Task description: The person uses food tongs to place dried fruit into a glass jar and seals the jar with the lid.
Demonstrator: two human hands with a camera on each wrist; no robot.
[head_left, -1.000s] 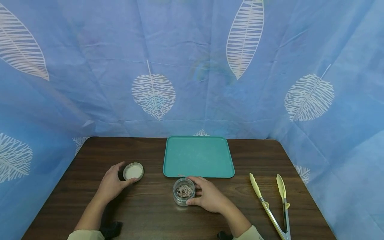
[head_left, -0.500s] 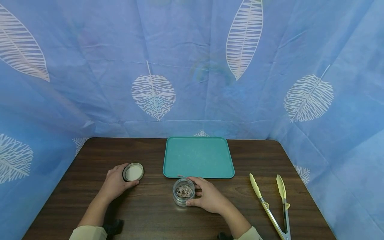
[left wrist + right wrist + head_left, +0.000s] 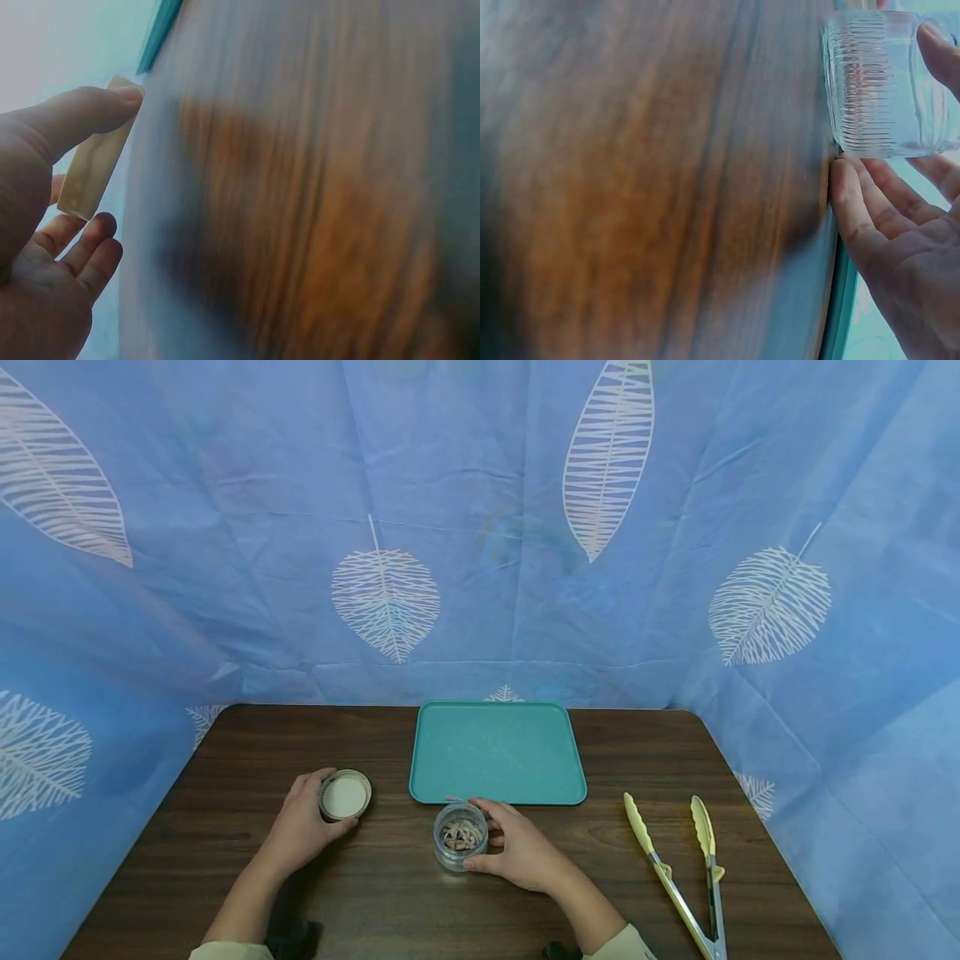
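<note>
My left hand (image 3: 300, 831) pinches a round jar lid (image 3: 346, 797) by its rim, its pale inner side facing up. Seen edge-on in the left wrist view, the lid (image 3: 96, 169) sits between thumb and fingers, above the table. A small clear glass jar (image 3: 453, 857) stands uncovered at the middle of the table, with a pile of thin pale brownish strips (image 3: 462, 836) inside. Around its right side curl the thumb and fingers of my right hand (image 3: 525, 852). The right wrist view shows the ribbed glass jar (image 3: 870, 82) upright on the wood.
A teal tray (image 3: 497, 752) lies just behind the jar, a small pinkish bit at its front edge. To the right rest spread tongs (image 3: 686, 897) with yellow tips. Blue leaf-print cloth (image 3: 480, 568) hangs behind the dark wooden table (image 3: 405, 918).
The left hand has closed its fingers on the lid and moved it slightly right, toward the jar. The right hand and jar have stayed put.
</note>
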